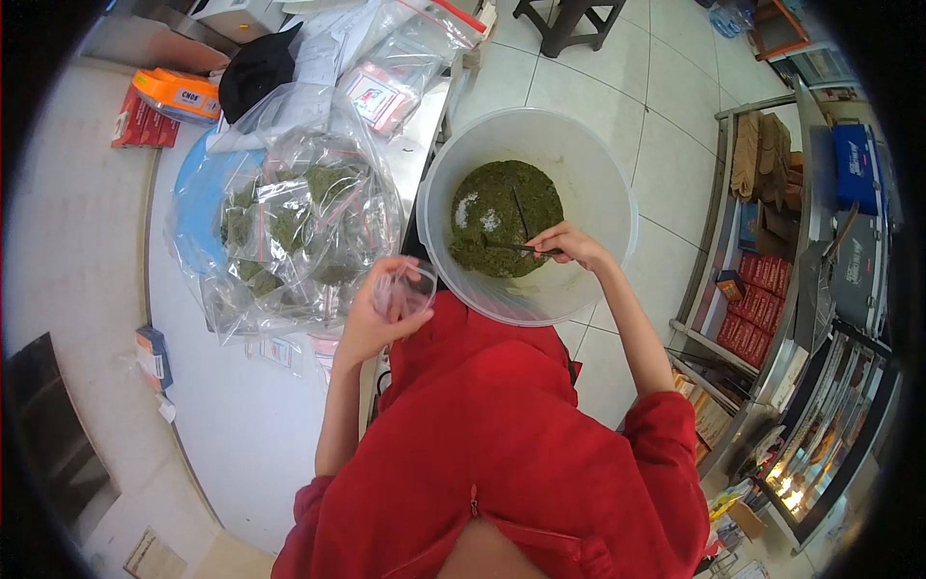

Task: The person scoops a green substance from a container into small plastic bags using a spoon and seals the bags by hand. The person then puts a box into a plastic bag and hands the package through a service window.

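A large translucent white tub (434,198) stands in front of me with a green, crumbly, herb-like mass (506,217) at its bottom; two whitish patches show on its surface. My right hand (571,245) reaches over the tub, fingers closed around the handle of a dark spoon (521,248) whose far end is in the green mass. A second thin dark stick (519,207) lies or stands in it. Near the tub's left rim, my left hand (371,323) holds a small clear plastic bag (410,289), its mouth spread wide. No filling is visible in it.
On the white table (236,405) at left, a big clear plastic bag (371,212) holds several small zip bags of green stuff. An orange box (178,95), a black cap (258,72) and zip bag packs (381,96) lie behind. A shelf with red boxes (762,275) stands right.
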A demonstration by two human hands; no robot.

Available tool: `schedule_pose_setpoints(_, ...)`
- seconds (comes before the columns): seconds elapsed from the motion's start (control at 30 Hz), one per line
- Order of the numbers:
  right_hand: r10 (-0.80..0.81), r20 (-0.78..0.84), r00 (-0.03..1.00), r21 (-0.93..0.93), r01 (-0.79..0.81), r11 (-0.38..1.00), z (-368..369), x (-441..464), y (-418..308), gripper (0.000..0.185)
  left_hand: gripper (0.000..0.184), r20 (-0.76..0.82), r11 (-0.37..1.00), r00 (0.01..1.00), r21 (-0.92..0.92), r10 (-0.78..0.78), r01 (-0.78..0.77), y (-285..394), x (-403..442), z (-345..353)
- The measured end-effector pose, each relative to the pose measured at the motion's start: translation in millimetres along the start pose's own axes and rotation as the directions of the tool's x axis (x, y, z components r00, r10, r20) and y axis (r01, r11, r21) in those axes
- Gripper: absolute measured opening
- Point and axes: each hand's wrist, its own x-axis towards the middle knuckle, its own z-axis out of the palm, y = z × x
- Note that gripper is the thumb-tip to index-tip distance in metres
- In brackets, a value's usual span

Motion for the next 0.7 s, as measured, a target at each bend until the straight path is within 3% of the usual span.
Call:
schedule_pose_setpoints(0.07, -0.058, -0.122, 0.991, 0.145, 0.075, 0.986, 4, -31, -12, 0.022, 0.059, -0.01, 0.997, 0.999, 0.058, 0.05, -0.05, -1, 19, 11)
schedule_pose_setpoints(0.13, -0.106, -0.22, 0.97, 0.159, 0.142, 0.977, 13, -57, -24, 0.022, 0.058, -0.105, 0.914, 0.98, 0.389, 0.172, -0.118, -16, 42, 23)
schedule_pose_setpoints(0.17, -0.143, -0.308, 0.941, 0.171, 0.202, 0.964, 18, -69, -29, 0.021, 0.057, -0.098, 0.836, 0.929, 0.478, 0.357, -0.27, -24, 55, 34)
schedule_pose_setpoints(0.2, -0.154, -0.315, 0.936, 0.164, 0.214, 0.963, 24, -82, -34, 0.021, 0.057, -0.093, 0.831, 0.925, 0.479, 0.369, -0.284, -33, 67, 43)
schedule_pose_setpoints(0.27, -0.338, -0.51, 0.791, -0.048, 0.366, 0.929, 36, -102, -41, 0.023, 0.056, -0.136, 0.84, 0.923, 0.477, 0.36, -0.257, -48, 88, 59)
schedule_pose_setpoints(0.3, -0.347, -0.515, 0.783, -0.055, 0.375, 0.926, 42, -108, -42, 0.023, 0.056, -0.131, 0.836, 0.919, 0.479, 0.371, -0.269, -55, 98, 65)
schedule_pose_setpoints(0.33, -0.515, -0.565, 0.645, -0.288, 0.431, 0.855, 47, -113, -41, 0.023, 0.056, -0.138, 0.835, 0.907, 0.463, 0.399, -0.297, -58, 107, 72)
schedule_pose_setpoints(0.37, -0.669, -0.56, 0.488, -0.509, 0.434, 0.743, 53, -118, -42, 0.024, 0.057, -0.144, 0.834, 0.894, 0.447, 0.425, -0.324, -62, 113, 77)
schedule_pose_setpoints(0.5, -0.727, -0.581, 0.365, -0.659, 0.312, 0.684, 81, -139, -51, 0.028, 0.054, -0.159, 0.725, 0.794, 0.542, 0.586, -0.426, -50, 122, 95)
schedule_pose_setpoints(0.57, -0.846, -0.489, 0.212, -0.832, 0.177, 0.525, 87, -141, -48, 0.032, 0.051, -0.199, 0.731, 0.776, 0.531, 0.599, -0.428, -44, 122, 99)
schedule_pose_setpoints(0.7, -0.856, -0.498, 0.141, -0.839, 0.172, 0.517, 87, -144, -45, 0.037, 0.046, -0.173, 0.677, 0.728, 0.552, 0.664, -0.487, -38, 119, 98)
